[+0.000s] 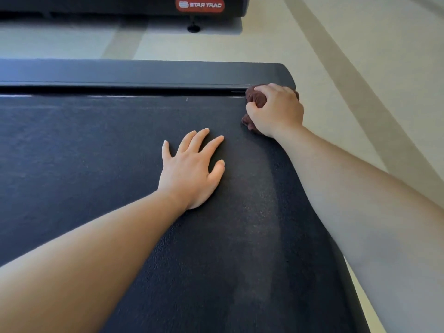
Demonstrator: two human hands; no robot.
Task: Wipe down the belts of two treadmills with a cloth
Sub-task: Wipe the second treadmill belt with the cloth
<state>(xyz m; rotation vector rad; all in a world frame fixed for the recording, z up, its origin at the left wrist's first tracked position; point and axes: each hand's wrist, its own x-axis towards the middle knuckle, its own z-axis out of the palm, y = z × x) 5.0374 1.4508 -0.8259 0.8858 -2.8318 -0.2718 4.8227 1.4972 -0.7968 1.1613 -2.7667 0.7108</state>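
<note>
From the head camera, the black belt (96, 164) fills most of the view, running off the left and bottom of the frame. Its far edge meets a narrow dark gap, and beyond that lies the smooth side rail (144, 73), which ends in a rounded corner at the right.

The cloth (257, 99), dark reddish-brown and bunched up, sits at the belt's far right corner, right against the gap and the rail's end. The right hand (276, 109) grips it from above with fingers and thumb curled round the wad, and a small fold sticks out below the thumb. The right forearm crosses the treadmill's right edge, partly over the pale floor (348, 56).

The left hand (189, 171) lies flat on the belt, palm down with straight, spread fingers, near the right hand but apart from it. To its left the belt stretches wide and open. A paler streak (259, 236) runs along the belt between the two arms.

Across a strip of floor beyond the rail stands the second treadmill (120, 6), showing a red logo (200, 5) and a small black foot (193, 28).
</note>
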